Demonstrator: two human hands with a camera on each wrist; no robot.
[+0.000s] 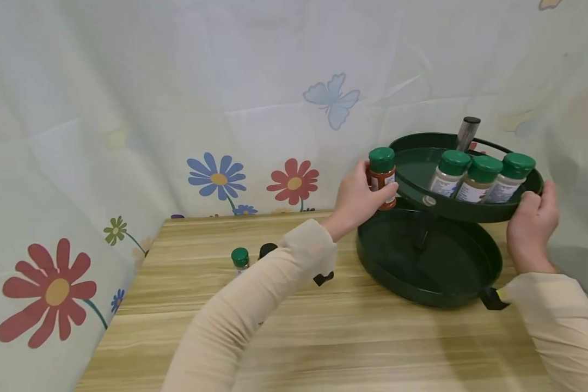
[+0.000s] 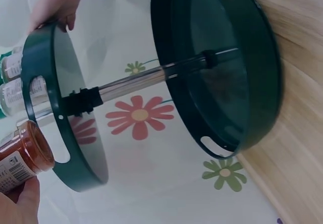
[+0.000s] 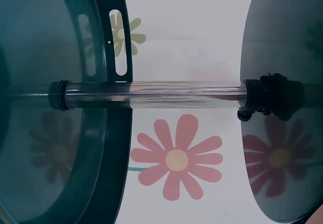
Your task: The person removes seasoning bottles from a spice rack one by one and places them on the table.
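Head view: a person in cream sleeves works at a wood-grain table (image 1: 372,348) with a two-tier dark green stand, before a flower-printed curtain (image 1: 255,103).
Left hand: the left hand (image 1: 357,193) grips the red-brown spice jar (image 1: 383,181), thumb on the near side, fingers wrapped behind.
Red-brown jar: held upright off the table, at the left edge of the upper tray (image 1: 460,210); whether it touches the rim cannot be told.
Right hand: the right hand (image 1: 534,228) grasps that tray's rim at its right side, fingers curled over the edge.
Upper tray: three green-capped spice jars (image 1: 474,188) stand together towards its right front, around a metal pole's (image 2: 133,80) near side.
Lower tray: the lower tray (image 1: 421,296) sits beneath, on the table.
Table, left: another green-capped jar (image 1: 240,260) and a black cap (image 1: 268,249), partly hidden by the sleeve.
Jar's handling: probably light, stiff and smooth, perhaps breakable if glass; best held round the body, below its cap.
Tray's handling: looks rigid; its raised rim and handle slots offer firm holds.
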